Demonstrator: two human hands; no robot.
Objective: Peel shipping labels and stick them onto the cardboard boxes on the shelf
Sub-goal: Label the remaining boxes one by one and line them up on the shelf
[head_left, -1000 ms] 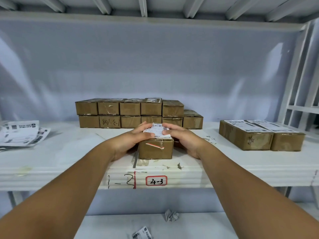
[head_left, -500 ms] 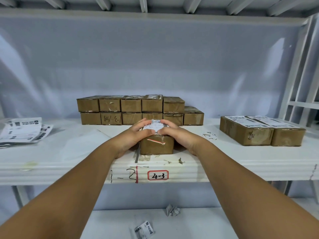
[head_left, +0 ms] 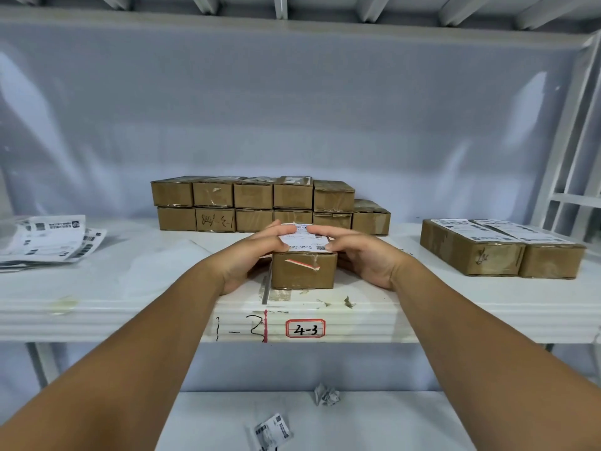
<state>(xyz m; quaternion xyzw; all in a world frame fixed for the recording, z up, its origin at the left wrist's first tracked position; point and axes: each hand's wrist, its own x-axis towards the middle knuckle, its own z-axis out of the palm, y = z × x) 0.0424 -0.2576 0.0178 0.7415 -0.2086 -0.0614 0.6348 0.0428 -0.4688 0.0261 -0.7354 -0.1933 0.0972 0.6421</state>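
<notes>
At the near edge of the white shelf (head_left: pixel 97 288), the left hand (head_left: pixel 257 253) and right hand (head_left: pixel 361 255) flank a small, taped-shut brown cardboard box (head_left: pixel 304 271), fingers laid flat, pressing a white printed shipping label (head_left: pixel 304 238) onto its top.

Your view's bright, even, soft light; faint shadows only. Glare streaks on plastic backdrop (head_left: pixel 292 109). Fisheye bend at edges, ctr sharp.
</notes>
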